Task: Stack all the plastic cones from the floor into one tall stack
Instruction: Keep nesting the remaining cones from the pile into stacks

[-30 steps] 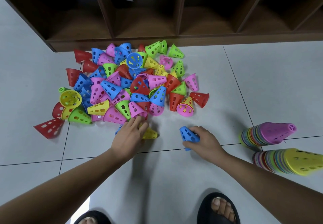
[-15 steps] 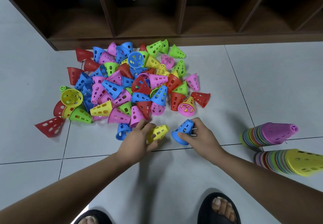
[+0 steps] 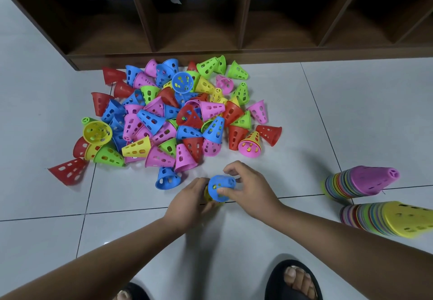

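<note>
Plastic cones (image 3: 178,117) in red, blue, pink, green and yellow lie in a loose heap on the pale tiled floor (image 3: 351,112), just in front of a dark wooden shelf unit (image 3: 210,30). Nearer the person, both hands meet above a tile seam. The right hand (image 3: 250,189) pinches a blue cone (image 3: 221,187) between thumb and curled fingers, its open mouth turned towards the camera. The left hand (image 3: 189,201) is curled round a yellow cone (image 3: 206,194), which is mostly hidden by the fingers and by the blue cone touching it (whether one is already seated in the other cannot be told). A second blue cone (image 3: 167,179) lies alone just beside the left hand, and a red cone (image 3: 68,169) lies apart at the heap's left edge. On the right are two long stacks of nested cones, tilted in this wide view: a pink-topped stack (image 3: 360,182) and, nearer, a yellow-topped stack (image 3: 393,220). Black sandals (image 3: 293,281) show at the bottom edge.
</note>
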